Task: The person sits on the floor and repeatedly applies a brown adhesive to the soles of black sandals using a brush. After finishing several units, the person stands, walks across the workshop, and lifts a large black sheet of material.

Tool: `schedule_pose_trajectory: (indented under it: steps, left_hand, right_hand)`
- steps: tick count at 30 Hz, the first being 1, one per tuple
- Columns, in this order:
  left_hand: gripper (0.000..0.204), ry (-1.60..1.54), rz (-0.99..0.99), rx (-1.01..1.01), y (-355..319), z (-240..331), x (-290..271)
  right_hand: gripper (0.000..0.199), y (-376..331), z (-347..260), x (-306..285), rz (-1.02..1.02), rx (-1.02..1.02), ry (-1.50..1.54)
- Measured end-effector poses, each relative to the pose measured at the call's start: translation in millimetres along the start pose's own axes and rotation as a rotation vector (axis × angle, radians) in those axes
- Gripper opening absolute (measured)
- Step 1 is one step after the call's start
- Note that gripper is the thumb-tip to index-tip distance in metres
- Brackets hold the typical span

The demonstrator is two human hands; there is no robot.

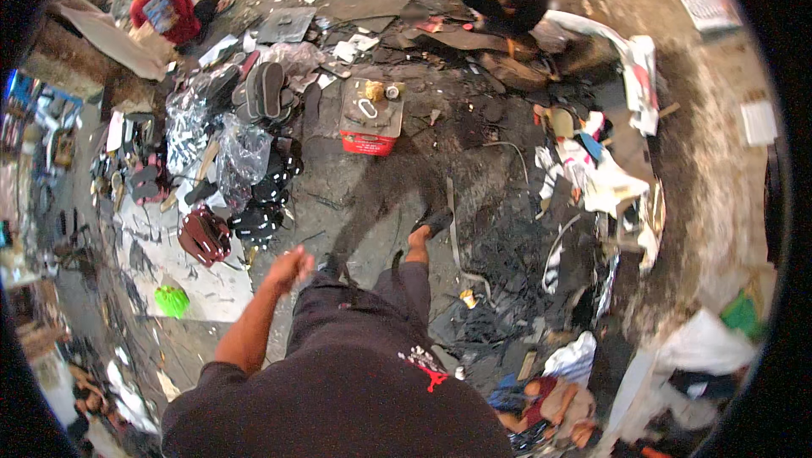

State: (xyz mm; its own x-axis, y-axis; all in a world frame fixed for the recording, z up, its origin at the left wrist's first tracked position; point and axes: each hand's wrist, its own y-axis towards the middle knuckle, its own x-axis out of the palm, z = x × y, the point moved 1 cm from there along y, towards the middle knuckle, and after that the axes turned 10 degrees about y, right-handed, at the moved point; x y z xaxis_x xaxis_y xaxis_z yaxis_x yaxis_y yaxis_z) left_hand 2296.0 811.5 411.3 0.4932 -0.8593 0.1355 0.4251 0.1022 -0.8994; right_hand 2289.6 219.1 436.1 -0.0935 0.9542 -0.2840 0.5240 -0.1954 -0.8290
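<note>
My left hand (292,265) hangs in the air beside my left hip, its fingers loosely curled and slightly blurred. Nothing shows in it, and it touches nothing. My right hand and forearm are out of sight. I am upright, with one foot in a dark slipper (434,223) on the dirty floor. Left of my hand, a bundle of dark red footwear pieces (205,236) lies on a pale sheet (139,234). A bright green plastic bag (172,300) sits near that sheet's lower edge.
Ahead stands a red tin (369,144) with a board and small items on top. Plastic bags (241,158) and dark soles (264,90) are piled left. White scraps (605,179) lie right. Two people (169,10) sit far off; another person (554,403) is at lower right.
</note>
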Motion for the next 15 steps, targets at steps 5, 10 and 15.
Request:
schedule_pose_trajectory:
  steps: [5,10,15]
  left_hand:
    - [0.034,0.111,0.624,0.308,48,187,68]
    - [0.047,0.309,0.984,0.293,68,233,176]
    - [0.049,0.123,0.944,0.011,105,300,237]
  right_hand:
    - [0.007,164,-228,-68,-0.025,-0.215,-0.157]
    - [0.013,265,-700,-53,-0.067,-0.740,0.144]
    - [0.039,275,-965,89,-0.144,-0.912,-0.103]
